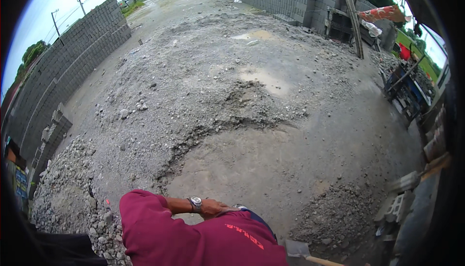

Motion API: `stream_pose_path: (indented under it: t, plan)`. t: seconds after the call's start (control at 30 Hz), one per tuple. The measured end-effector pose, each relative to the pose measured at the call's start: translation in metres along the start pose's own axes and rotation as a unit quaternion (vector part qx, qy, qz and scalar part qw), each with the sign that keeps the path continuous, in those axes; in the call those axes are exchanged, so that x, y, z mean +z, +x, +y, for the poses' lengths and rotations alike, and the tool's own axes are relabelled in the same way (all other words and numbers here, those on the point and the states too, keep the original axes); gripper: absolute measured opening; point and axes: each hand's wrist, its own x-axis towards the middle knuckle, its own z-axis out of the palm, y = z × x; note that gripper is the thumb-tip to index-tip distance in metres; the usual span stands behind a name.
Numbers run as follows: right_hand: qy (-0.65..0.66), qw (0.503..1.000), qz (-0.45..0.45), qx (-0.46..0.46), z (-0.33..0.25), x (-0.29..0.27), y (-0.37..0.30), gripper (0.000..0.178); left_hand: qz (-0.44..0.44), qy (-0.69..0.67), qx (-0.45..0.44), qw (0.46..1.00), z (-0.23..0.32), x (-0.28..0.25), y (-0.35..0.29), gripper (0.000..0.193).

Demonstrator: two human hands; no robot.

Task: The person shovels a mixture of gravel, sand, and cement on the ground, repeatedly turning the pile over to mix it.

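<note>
One shovel [297, 249], bottom edge, below-right of our left hand [213, 208], handle [322, 261] slanting down-right; the hand's grip we cannot tell, fingers part-hidden.

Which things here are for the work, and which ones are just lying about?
Probably for the work:
shovel, low in the picture
gravel heap, beside its blade
The hand with the watch is at the waist, with no tool visible in it.

Seemingly just lying about:
hollow block, at right
stacked grey blocks, at left
long boards, upper right
</note>
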Motion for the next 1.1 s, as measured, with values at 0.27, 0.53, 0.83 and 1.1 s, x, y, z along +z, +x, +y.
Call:
stream_pose_path:
  t: [0.27,0.53,0.83,1.1]
  plan:
    - [-0.069,0.996,0.05,-0.028,-0.029,0.038,-0.014,0.045,-0.008,0.009,0.178,0.984,-0.064,-0.025,-0.006,0.111]
    - [-0.104,0.992,0.065,-0.037,-0.03,0.061,-0.018,0.044,-0.023,-0.069,0.142,0.987,-0.089,-0.021,-0.024,0.114]
    - [-0.112,0.99,0.078,-0.036,-0.003,0.063,-0.005,0.043,-0.055,-0.057,0.108,0.991,-0.092,-0.02,-0.037,0.113]
    - [-0.223,0.963,0.105,-0.111,0.122,0.004,0.075,0.043,-0.073,-0.055,0.168,0.982,-0.092,-0.027,-0.017,0.113]
